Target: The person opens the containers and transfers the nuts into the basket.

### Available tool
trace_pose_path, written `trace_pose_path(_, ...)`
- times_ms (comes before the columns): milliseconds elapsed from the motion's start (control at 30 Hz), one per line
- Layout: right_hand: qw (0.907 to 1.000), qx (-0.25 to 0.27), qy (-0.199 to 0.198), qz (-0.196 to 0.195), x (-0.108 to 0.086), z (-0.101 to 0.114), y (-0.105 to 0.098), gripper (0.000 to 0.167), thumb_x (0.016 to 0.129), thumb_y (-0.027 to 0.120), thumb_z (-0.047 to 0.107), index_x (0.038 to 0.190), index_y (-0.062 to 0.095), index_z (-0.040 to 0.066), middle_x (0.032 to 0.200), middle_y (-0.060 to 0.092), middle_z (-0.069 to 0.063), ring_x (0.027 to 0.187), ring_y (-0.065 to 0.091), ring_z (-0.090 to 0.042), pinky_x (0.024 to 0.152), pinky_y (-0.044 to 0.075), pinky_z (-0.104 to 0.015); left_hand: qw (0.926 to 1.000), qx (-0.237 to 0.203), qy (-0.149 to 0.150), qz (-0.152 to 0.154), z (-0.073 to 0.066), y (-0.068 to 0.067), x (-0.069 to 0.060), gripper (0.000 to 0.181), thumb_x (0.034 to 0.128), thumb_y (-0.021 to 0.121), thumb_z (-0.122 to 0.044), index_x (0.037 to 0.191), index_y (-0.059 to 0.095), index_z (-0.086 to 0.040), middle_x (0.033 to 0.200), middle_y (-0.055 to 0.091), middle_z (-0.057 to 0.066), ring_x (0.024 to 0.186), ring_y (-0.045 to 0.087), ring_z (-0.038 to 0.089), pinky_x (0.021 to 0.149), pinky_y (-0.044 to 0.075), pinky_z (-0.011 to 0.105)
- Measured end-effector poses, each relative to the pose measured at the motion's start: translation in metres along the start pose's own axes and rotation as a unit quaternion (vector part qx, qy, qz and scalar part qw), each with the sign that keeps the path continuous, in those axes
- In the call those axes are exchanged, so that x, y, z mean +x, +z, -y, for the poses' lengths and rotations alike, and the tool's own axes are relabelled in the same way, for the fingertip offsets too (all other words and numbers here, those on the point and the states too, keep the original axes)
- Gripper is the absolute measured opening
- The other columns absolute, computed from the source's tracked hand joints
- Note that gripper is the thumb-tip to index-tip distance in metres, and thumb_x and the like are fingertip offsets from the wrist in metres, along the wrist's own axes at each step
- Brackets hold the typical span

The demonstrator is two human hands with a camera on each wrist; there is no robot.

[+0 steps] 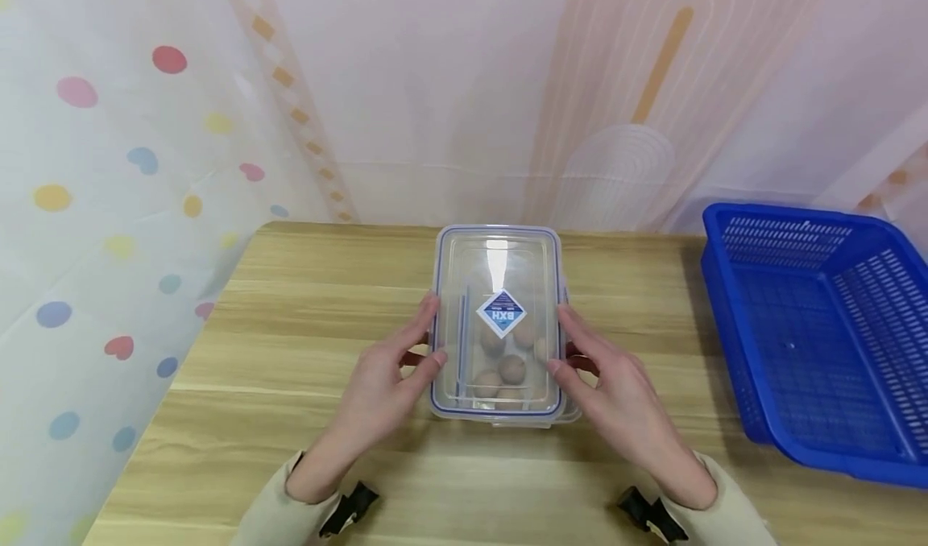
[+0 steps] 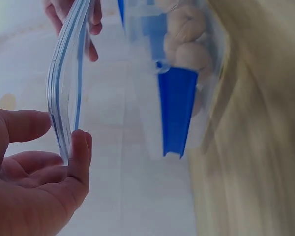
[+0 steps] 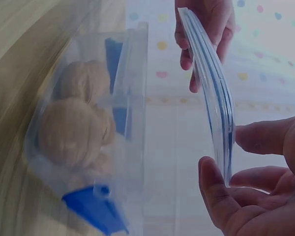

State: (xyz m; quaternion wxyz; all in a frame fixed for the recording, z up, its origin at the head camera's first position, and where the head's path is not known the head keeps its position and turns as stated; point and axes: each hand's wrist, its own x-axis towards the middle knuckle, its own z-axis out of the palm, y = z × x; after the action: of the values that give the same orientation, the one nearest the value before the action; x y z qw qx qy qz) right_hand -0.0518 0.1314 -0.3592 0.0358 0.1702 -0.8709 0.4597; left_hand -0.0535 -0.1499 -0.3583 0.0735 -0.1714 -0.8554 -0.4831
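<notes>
A clear lid (image 1: 464,256) with a blue seal line and a diamond label is held above a clear plastic box (image 2: 147,123). My left hand (image 1: 380,385) pinches its left edge between thumb and fingers, and my right hand (image 1: 623,393) pinches the right edge. Both wrist views show a gap between the lid (image 3: 219,98) and the box (image 3: 137,182). Inside the box lie several round brown balls (image 3: 69,132) and a blue piece (image 2: 177,108); through the lid the balls (image 1: 511,369) show toward the near end.
A blue plastic basket (image 1: 834,353) with slotted walls stands at the right of the wooden table (image 1: 290,312). A patterned cloth (image 1: 435,87) hangs behind the table and down its left side.
</notes>
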Motion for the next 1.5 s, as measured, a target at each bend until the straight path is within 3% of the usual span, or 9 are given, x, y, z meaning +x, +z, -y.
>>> trace_pose_path(200, 0.9982, 0.059, 0.008, -0.007, 0.006, 0.008, 0.007, 0.062, 0.097, 0.073, 0.008, 0.154, 0.048, 0.003, 0.160, 0.044, -0.015, 0.104, 0.069, -0.018, 0.094, 0.058, -0.031, 0.9994, -0.028, -0.018, -0.009, 0.002, -0.017, 0.000, 0.062, 0.0941, 0.071, 0.005, 0.152, 0.049, -0.001, 0.158, 0.045, 0.012, 0.105, 0.071, 0.031, 0.078, 0.061, 0.027)
trace_pose_path(333, 0.9937, 0.111, 0.009, -0.015, 0.011, 0.014, 0.014, 0.062, 0.094, 0.076, 0.004, 0.151, 0.051, 0.002, 0.156, 0.048, -0.015, 0.103, 0.067, -0.020, 0.089, 0.058, -0.024, 0.9959, -0.070, -0.054, -0.017, 0.004, -0.028, -0.002, 0.060, 0.0939, 0.072, 0.003, 0.150, 0.053, -0.002, 0.156, 0.049, 0.013, 0.109, 0.070, 0.029, 0.081, 0.060, 0.024)
trace_pose_path(467, 0.9856, 0.169, 0.007, -0.007, 0.016, 0.020, 0.025, 0.064, 0.092, 0.076, 0.002, 0.152, 0.051, 0.002, 0.149, 0.052, -0.014, 0.103, 0.066, -0.022, 0.089, 0.058, -0.024, 0.9903, -0.097, -0.096, -0.026, 0.005, -0.043, -0.007, 0.058, 0.0940, 0.074, -0.001, 0.149, 0.055, -0.004, 0.152, 0.053, 0.016, 0.108, 0.069, 0.019, 0.084, 0.059, 0.022)
trace_pose_path(633, 0.9773, 0.211, 0.012, 0.000, 0.020, 0.027, 0.041, 0.066, 0.093, 0.075, 0.001, 0.153, 0.050, 0.005, 0.145, 0.052, -0.012, 0.106, 0.065, -0.024, 0.093, 0.057, -0.026, 0.9865, -0.103, -0.124, -0.026, 0.010, -0.060, -0.013, 0.057, 0.0948, 0.074, -0.003, 0.149, 0.056, -0.007, 0.151, 0.054, 0.013, 0.107, 0.068, 0.007, 0.086, 0.058, 0.021)
trace_pose_path(867, 0.9754, 0.219, 0.025, 0.000, 0.025, 0.035, 0.064, 0.070, 0.093, 0.075, 0.001, 0.156, 0.045, 0.003, 0.144, 0.053, -0.013, 0.106, 0.067, -0.023, 0.092, 0.057, -0.026, 0.9839, -0.105, -0.141, -0.032, 0.020, -0.079, -0.024, 0.059, 0.0961, 0.074, -0.006, 0.152, 0.055, -0.012, 0.147, 0.058, 0.001, 0.108, 0.068, 0.005, 0.083, 0.059, 0.021)
trace_pose_path(1000, 0.9739, 0.225, 0.028, 0.008, 0.029, 0.041, 0.076, 0.071, 0.093, 0.075, 0.002, 0.157, 0.042, 0.001, 0.145, 0.052, -0.013, 0.107, 0.066, -0.023, 0.093, 0.057, -0.027, 0.9812, -0.118, -0.148, -0.038, 0.028, -0.090, -0.030, 0.063, 0.0965, 0.073, -0.005, 0.155, 0.049, -0.007, 0.142, 0.060, -0.009, 0.110, 0.067, 0.003, 0.085, 0.058, 0.020)
trace_pose_path(1200, 0.9710, 0.235, 0.034, 0.026, 0.032, 0.045, 0.090, 0.071, 0.094, 0.074, 0.003, 0.156, 0.040, -0.002, 0.145, 0.051, -0.016, 0.104, 0.065, -0.022, 0.092, 0.057, -0.026, 0.9780, -0.125, -0.164, -0.034, 0.039, -0.099, -0.036, 0.064, 0.0973, 0.073, -0.007, 0.155, 0.046, -0.002, 0.146, 0.056, -0.011, 0.110, 0.067, 0.003, 0.085, 0.057, 0.019)
trace_pose_path(1500, 0.9707, 0.227, 0.052, 0.061, 0.038, 0.053, 0.111, 0.074, 0.095, 0.072, 0.007, 0.159, 0.035, 0.000, 0.153, 0.043, -0.016, 0.106, 0.065, -0.018, 0.092, 0.057, -0.024, 0.9800, -0.077, -0.183, -0.013, 0.062, -0.119, -0.044, 0.063, 0.0997, 0.071, -0.012, 0.156, 0.045, -0.002, 0.143, 0.055, -0.015, 0.112, 0.064, -0.002, 0.085, 0.057, 0.018)
